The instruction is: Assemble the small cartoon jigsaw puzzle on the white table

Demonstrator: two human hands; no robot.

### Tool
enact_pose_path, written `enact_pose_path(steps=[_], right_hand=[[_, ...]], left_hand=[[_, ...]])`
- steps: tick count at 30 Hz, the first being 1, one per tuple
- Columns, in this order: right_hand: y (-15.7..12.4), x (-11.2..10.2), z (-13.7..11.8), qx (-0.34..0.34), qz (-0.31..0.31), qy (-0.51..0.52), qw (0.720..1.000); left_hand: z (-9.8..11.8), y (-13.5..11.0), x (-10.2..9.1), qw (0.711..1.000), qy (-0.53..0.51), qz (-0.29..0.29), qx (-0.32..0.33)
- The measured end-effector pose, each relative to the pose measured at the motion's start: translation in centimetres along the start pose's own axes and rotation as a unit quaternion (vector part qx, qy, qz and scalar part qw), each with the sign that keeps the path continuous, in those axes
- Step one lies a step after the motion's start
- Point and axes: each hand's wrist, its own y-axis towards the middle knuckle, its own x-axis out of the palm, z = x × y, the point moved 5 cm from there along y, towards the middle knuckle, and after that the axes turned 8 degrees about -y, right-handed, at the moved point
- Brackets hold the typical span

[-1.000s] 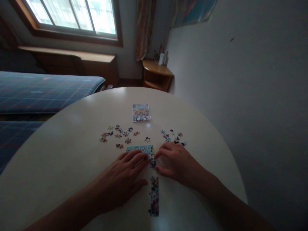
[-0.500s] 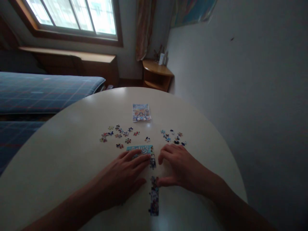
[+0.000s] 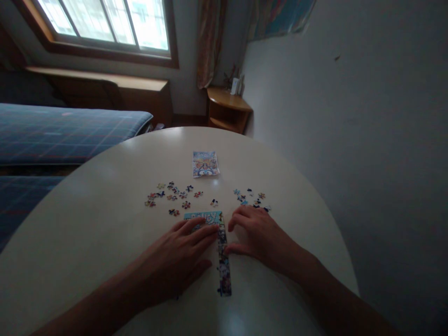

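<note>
My left hand lies flat with fingers stretched over the joined top strip of puzzle, light blue with print. My right hand rests beside it, fingers apart, thumb touching the top of a dark vertical strip of joined pieces. That strip now butts against the top strip's right end. Loose puzzle pieces lie scattered beyond my left hand, and a smaller group of pieces sits just past my right fingers. A picture card lies farther back on the round white table.
A bed with a blue checked cover runs along the left. A wooden corner shelf stands behind the table under the curtain. A bare wall is close on the right.
My right hand slid the vertical strip of joined pieces up the table until it met the top strip; the gap between them has closed. My left hand stayed flat on the top strip.
</note>
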Motion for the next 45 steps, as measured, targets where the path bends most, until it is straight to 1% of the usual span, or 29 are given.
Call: enact_pose_path(steps=[9, 14, 19, 23, 31, 37, 42, 45], right_hand=[[-0.2, -0.4, -0.5, 0.004, -0.018, 0.037, 0.999], [-0.3, -0.2, -0.9, 0.023, -0.039, 0.045, 0.998], [-0.2, 0.2, -0.8, 0.036, -0.058, 0.044, 0.997], [-0.2, 0.2, -0.8, 0.043, -0.069, 0.055, 0.995], [-0.3, 0.2, -1.0, 0.044, -0.068, 0.071, 0.994], [-0.2, 0.4, -0.9, 0.045, -0.073, 0.071, 0.994], [-0.3, 0.6, -0.7, 0.039, -0.062, 0.082, 0.994], [-0.3, 0.6, -0.7, 0.043, -0.062, 0.078, 0.994]], left_hand=[[0.3, 0.2, -0.1, 1.0, -0.012, 0.021, -0.005], [0.6, 0.5, -0.3, 1.0, -0.022, -0.001, -0.008], [0.7, 0.1, -0.6, 0.999, -0.037, -0.034, -0.005], [0.7, -0.2, -1.0, 0.998, -0.052, -0.044, -0.006], [0.7, -0.2, -2.0, 0.997, -0.07, -0.042, 0.011], [0.6, -0.2, -2.0, 0.996, -0.074, -0.05, 0.005], [0.9, 0.1, -2.1, 0.994, -0.076, -0.072, -0.004], [1.0, 0.2, -2.2, 0.994, -0.078, -0.074, -0.006]])
